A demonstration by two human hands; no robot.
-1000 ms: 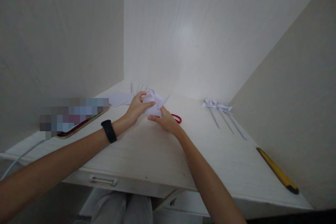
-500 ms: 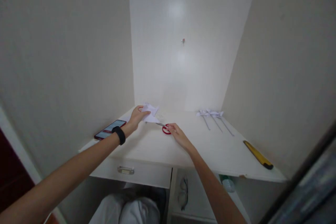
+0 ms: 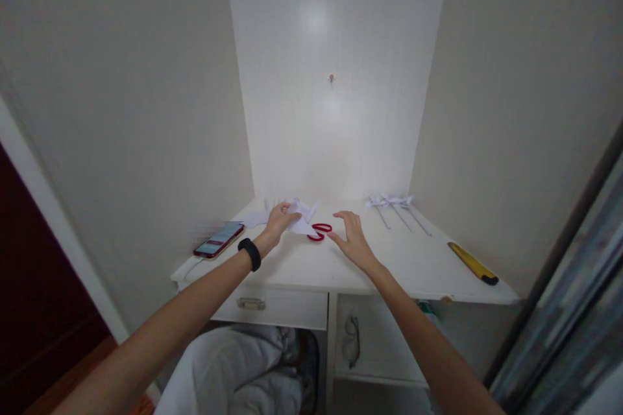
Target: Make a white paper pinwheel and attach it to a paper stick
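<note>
Pinched in my left hand (image 3: 281,220) is a folded piece of white paper (image 3: 302,224), raised a little over the white desk (image 3: 287,269). A black band circles that wrist. Red-handled scissors (image 3: 320,232) lie on the desk, their blades hidden by the paper. My right hand (image 3: 353,238) is just right of the scissors, thumb and fingers apart, with nothing in it. Several folded white paper shapes on thin sticks (image 3: 393,202) lie at the back right of the desk.
A phone (image 3: 219,240) with a cable is at the desk's left edge, close to a flat white paper (image 3: 253,218). A yellow cutter knife (image 3: 472,263) lies at the right edge. Walls stand on three sides. Eyeglasses (image 3: 351,341) are on a shelf below.
My right hand has let go of the scissors, which now lie on the desk, and its fingers have spread. My left hand still holds the paper. The camera view has shifted.
</note>
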